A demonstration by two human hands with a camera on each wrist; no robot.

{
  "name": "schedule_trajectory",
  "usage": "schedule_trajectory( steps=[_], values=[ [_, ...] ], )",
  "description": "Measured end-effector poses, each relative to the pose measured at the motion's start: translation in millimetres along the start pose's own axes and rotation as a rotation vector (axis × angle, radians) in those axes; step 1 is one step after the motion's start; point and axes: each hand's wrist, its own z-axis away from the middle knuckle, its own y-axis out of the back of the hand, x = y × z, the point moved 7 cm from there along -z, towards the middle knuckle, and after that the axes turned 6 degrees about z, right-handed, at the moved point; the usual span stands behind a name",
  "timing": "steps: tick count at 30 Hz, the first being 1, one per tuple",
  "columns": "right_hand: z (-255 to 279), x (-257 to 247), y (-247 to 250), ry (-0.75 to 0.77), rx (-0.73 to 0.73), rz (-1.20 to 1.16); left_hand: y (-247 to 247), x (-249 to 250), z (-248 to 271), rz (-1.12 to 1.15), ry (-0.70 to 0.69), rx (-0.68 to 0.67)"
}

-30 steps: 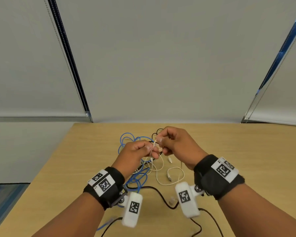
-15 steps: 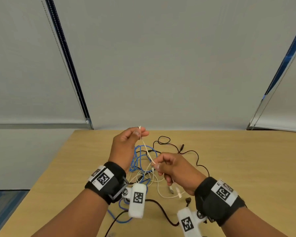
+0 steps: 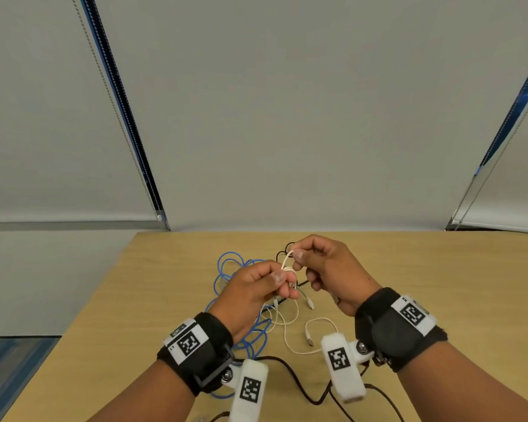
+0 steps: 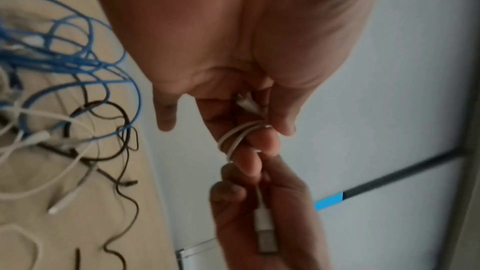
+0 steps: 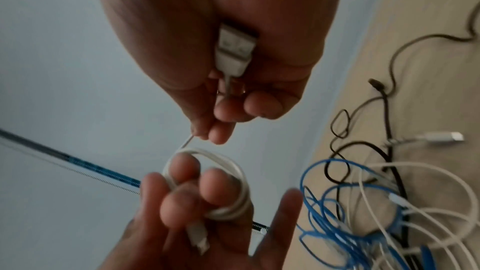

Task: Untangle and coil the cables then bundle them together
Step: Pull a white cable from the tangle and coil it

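A: Grip state?

B: Left hand (image 3: 256, 287) curled around a small coil of white cable (image 5: 228, 184), loops wound over the fingers (image 5: 182, 169), small plug end (image 5: 198, 239) tucked against the palm. Right hand (image 3: 326, 269) pinching the free run of the same cable between thumb and fingertips, flat plug (image 5: 233, 48) lying back in the palm toward the wrist.

A: Position relative to the coil?

B: Right pinch just above and beyond the coil, nearly touching. Short straight run of cable between pinch and coil, long axis running up and away from the left fingers. Very little slack remaining past the pinch, only the stretch ending in the flat plug.

A: Deciding relation for the coming move?

B: Probably a last wrap: free end on the right-hand side of the coil, so right hand nearer and better placed to carry it round. Left hand best kept as the fixed former. Risk of loops slipping off the fingertips if tension drops.

A: Remainder of the work?

B: Below and beyond the coil, on the table (image 3: 439, 284): blue cable (image 3: 226, 269) in loose loops, black cable (image 5: 389, 130) crossing it, further white cable (image 3: 290, 333) with loose plugs. All of it tangled together, well short of coiled. Bundling not yet begun.
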Motion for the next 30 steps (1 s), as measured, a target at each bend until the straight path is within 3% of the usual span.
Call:
schedule_trajectory(
  steps=[5,14,17,21,24,26,30],
  values=[
    [13.3,27.4,-11.6,-0.114,-0.061,-0.106,-2.8,-6.9,3.3,0.213,0.054,0.082],
    [27.1,25.4,1.9,0.006,0.019,-0.128,14.4,-15.2,2.9,0.199,0.102,0.204],
    [29.2,22.5,10.7,0.025,-0.003,-0.138,33.1,-17.6,3.9,0.323,0.076,0.296],
    [29.7,49.3,47.8,-0.144,0.177,-0.008,69.2,-12.2,6.4,0.564,0.022,0.44],
    [33.9,76.5,81.9,-0.283,0.349,0.059,84.7,-6.0,10.2,0.484,0.031,0.459],
    [34.9,87.7,92.5,-0.319,0.387,0.084,85.8,-2.6,13.5,0.471,0.046,0.442],
    [35.5,87.9,68.2,-0.302,0.235,0.322,59.5,18.2,10.8,0.732,-0.02,0.22]
  ],
)
